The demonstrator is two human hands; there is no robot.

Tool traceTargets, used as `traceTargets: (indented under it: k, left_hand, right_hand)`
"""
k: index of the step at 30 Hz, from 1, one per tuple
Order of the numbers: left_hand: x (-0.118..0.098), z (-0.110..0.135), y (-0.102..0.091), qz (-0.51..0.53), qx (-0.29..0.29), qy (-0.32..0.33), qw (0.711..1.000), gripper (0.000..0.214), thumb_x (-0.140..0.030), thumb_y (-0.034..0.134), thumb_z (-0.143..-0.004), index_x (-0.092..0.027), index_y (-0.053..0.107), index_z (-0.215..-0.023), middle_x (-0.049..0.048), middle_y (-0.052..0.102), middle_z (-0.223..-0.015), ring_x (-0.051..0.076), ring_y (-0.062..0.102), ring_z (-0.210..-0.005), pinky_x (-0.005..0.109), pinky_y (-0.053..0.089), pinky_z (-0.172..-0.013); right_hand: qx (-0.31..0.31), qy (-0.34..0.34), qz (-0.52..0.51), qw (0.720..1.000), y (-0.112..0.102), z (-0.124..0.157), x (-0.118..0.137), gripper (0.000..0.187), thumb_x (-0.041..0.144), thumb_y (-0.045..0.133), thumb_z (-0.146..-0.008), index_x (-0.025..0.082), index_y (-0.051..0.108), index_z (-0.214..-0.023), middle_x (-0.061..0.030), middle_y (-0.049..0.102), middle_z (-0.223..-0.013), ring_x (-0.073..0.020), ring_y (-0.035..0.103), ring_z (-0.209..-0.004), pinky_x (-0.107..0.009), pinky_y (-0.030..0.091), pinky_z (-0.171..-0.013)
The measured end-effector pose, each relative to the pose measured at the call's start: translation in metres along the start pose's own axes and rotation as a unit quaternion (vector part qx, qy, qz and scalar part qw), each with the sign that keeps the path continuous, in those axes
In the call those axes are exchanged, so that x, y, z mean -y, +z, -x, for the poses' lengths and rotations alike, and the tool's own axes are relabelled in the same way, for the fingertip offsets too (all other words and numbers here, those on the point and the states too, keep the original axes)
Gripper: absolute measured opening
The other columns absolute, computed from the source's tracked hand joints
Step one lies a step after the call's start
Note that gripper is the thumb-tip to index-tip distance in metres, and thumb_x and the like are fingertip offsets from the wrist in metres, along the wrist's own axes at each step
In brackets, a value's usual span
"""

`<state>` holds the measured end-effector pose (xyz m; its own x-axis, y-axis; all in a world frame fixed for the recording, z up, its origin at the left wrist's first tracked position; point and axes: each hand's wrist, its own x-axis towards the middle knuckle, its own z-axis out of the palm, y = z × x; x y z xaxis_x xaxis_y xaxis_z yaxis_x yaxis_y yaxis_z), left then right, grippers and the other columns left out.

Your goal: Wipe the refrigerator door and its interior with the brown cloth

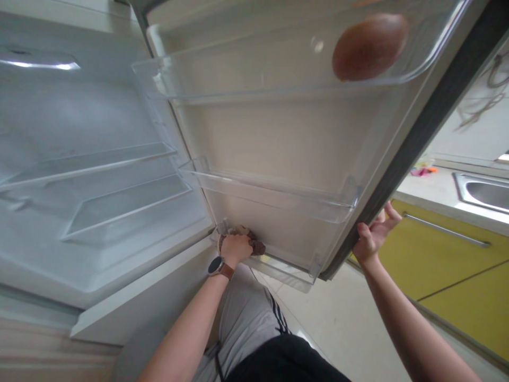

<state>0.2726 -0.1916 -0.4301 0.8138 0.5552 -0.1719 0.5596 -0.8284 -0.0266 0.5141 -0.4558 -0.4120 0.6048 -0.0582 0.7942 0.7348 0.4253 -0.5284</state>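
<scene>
My left hand, with a watch at its wrist, is closed on a bunched brown patterned cloth. It presses the cloth into the hinge-side end of the lowest clear door shelf. My right hand grips the outer edge of the open fridge door near its lower corner, thumb on the near side. Some of its fingers are hidden behind the edge. The middle door shelf shows no items. Through the upper door shelf a reddish-brown, rounded object shows; its kind is unclear.
To the left is the lit fridge interior with glass shelves. Beyond the door stand a yellow cabinet with a bar handle and a counter with a metal sink. My legs in grey trousers are close under the door.
</scene>
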Motion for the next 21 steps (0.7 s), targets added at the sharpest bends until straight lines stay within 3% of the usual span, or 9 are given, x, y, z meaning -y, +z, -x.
traceTargets:
  k: [3,7,13,16,18,21]
  left_hand:
    - [-0.002,-0.002,0.001,-0.008,-0.018,0.028,0.999,0.038,-0.022,0.048,-0.096,-0.015,0.082,-0.111,0.0178,0.079,-0.109,0.032,0.076,-0.109,0.041,0.058,-0.092]
    - [-0.014,-0.002,0.002,-0.018,0.006,0.058,0.998,0.036,-0.023,0.05,-0.095,-0.015,0.082,-0.109,0.0181,0.079,-0.109,0.032,0.076,-0.11,0.042,0.06,-0.091]
    - [-0.076,0.015,0.001,0.001,0.036,0.135,0.99,0.038,-0.026,0.05,-0.094,-0.016,0.083,-0.111,0.0173,0.079,-0.112,0.034,0.076,-0.111,0.041,0.061,-0.09]
    - [-0.106,0.026,-0.001,0.036,0.06,0.215,0.974,0.037,-0.03,0.051,-0.094,-0.023,0.083,-0.109,0.0127,0.08,-0.112,0.032,0.076,-0.11,0.04,0.061,-0.089]
    - [-0.116,0.031,-0.004,0.056,0.083,0.256,0.961,0.036,-0.033,0.051,-0.093,-0.029,0.083,-0.111,0.0079,0.08,-0.115,0.03,0.075,-0.111,0.039,0.06,-0.09]
    - [-0.115,0.037,-0.007,0.068,0.079,0.267,0.958,0.036,-0.036,0.05,-0.094,-0.031,0.082,-0.109,0.0036,0.08,-0.116,0.028,0.075,-0.11,0.038,0.06,-0.091]
  right_hand:
    - [-0.008,0.006,0.001,1.0,0.001,0.003,0.004,0.079,0.054,0.082,-0.066,0.031,0.043,-0.13,0.0008,0.062,-0.1,-0.0232,0.061,-0.091,-0.04,0.046,-0.086]
    - [-0.006,-0.003,-0.009,1.0,0.001,0.008,0.008,0.074,0.048,0.082,-0.069,0.03,0.044,-0.13,0.0003,0.063,-0.104,-0.0216,0.061,-0.092,-0.037,0.045,-0.087]
    - [-0.012,0.0,-0.02,1.0,0.001,0.009,0.011,0.074,0.046,0.084,-0.068,0.028,0.044,-0.128,0.0018,0.062,-0.099,-0.0212,0.061,-0.092,-0.036,0.046,-0.085]
    - [-0.027,0.013,-0.009,1.0,0.0,0.008,0.011,0.075,0.05,0.085,-0.064,0.027,0.046,-0.124,0.0041,0.06,-0.091,-0.0199,0.06,-0.085,-0.035,0.046,-0.081]
    - [-0.033,0.011,-0.006,0.999,-0.001,0.008,0.011,0.074,0.05,0.086,-0.063,0.027,0.047,-0.122,0.0048,0.058,-0.088,-0.0192,0.059,-0.081,-0.034,0.046,-0.078]
    - [-0.031,0.002,-0.013,0.999,-0.002,0.007,0.01,0.073,0.049,0.086,-0.063,0.028,0.048,-0.121,0.0054,0.058,-0.086,-0.0194,0.06,-0.08,-0.034,0.047,-0.077]
